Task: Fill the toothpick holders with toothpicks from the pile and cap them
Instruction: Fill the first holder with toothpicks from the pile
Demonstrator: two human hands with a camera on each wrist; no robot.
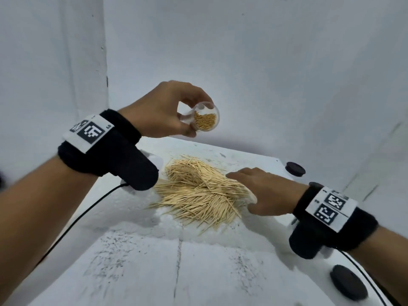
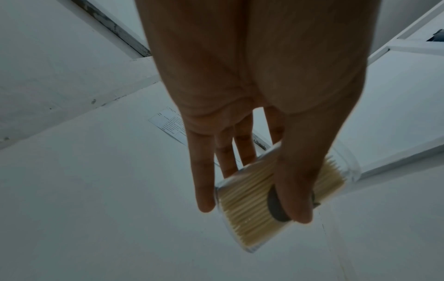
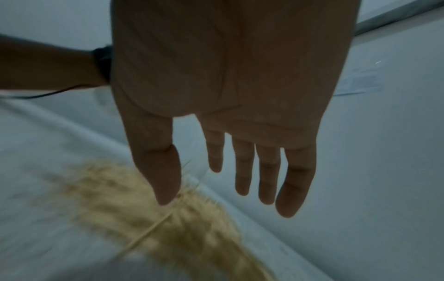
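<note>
My left hand [image 1: 198, 117] is raised above the table and grips a clear toothpick holder [image 1: 206, 120] packed with toothpicks, tilted so its open mouth faces me. In the left wrist view the holder [image 2: 242, 214] sits between thumb and fingers, and a dark round piece [image 2: 276, 206] shows under the thumb. The loose toothpick pile [image 1: 198, 191] lies mid-table. My right hand [image 1: 240, 191] hovers palm down with straight fingers over the pile's right edge and holds nothing. In the right wrist view the pile [image 3: 144, 209] is blurred below the thumb.
Two black caps lie on the white table [image 1: 154, 272]: one cap [image 1: 295, 168] at the far right, the other cap [image 1: 348, 282] near the front right edge. White walls close in behind and left. A black cable [image 1: 88, 208] trails from my left wrist.
</note>
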